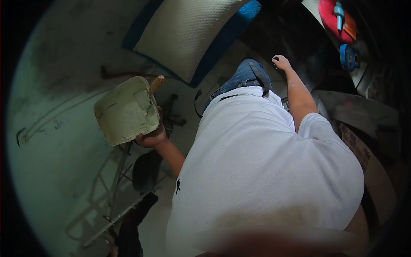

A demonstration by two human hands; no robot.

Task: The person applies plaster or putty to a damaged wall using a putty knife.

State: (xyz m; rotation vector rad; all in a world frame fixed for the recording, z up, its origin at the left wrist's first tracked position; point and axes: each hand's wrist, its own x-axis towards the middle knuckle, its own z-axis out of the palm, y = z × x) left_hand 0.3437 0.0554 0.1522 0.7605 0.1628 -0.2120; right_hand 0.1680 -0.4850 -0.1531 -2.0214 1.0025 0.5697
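My left hand (pixel 153 138) grips a squarish plaster tub (pixel 109 116) by its lower right edge, out to my left. Pale dried plaster coats the tub's inside and rim. A putty knife lies in it, its worn orange-brown handle (pixel 156 84) sticking out over the far right corner and its blade smeared with plaster. My right hand (pixel 281 62) hangs away from my body at the upper right, past my jeans. Its fingers are loosely bent and apart from the thumb, and I see nothing held in them.
A white quilted mattress or pad (pixel 184 34) with a blue border lies ahead. Left stand a pale wall (pixel 51 111) and a metal-framed chair (pixel 145 171). At the far right, a red item (pixel 327 17) and a blue round object (pixel 349 58) rest on a surface beside dark clutter.
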